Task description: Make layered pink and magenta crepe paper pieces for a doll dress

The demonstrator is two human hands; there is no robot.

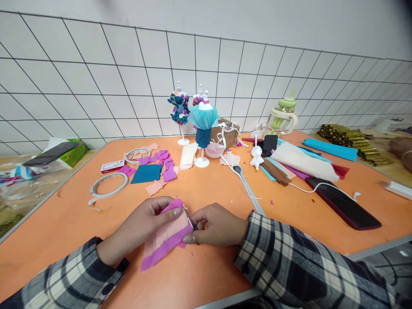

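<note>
Pinched between the thumb and fingers of my left hand (151, 219) is a layered strip of peach and purple crepe paper (167, 243), slanting down toward the table's front. My right hand (215, 225) is closed at the paper's right edge around small metal scissors (191, 223), mostly hidden by the fingers. Beyond my hands lie purple paper scraps (169, 171), a dark blue paper square (146, 174) and a roll of double-sided tape (109, 184).
Small dress forms, one in a blue paper dress (204, 133), stand at the back centre. A pink bowl (214, 150) and brown box (227, 134) are beside them. On the right are rolled crepe paper (304, 161), a phone (343, 201) and a green-lidded bottle (281, 118).
</note>
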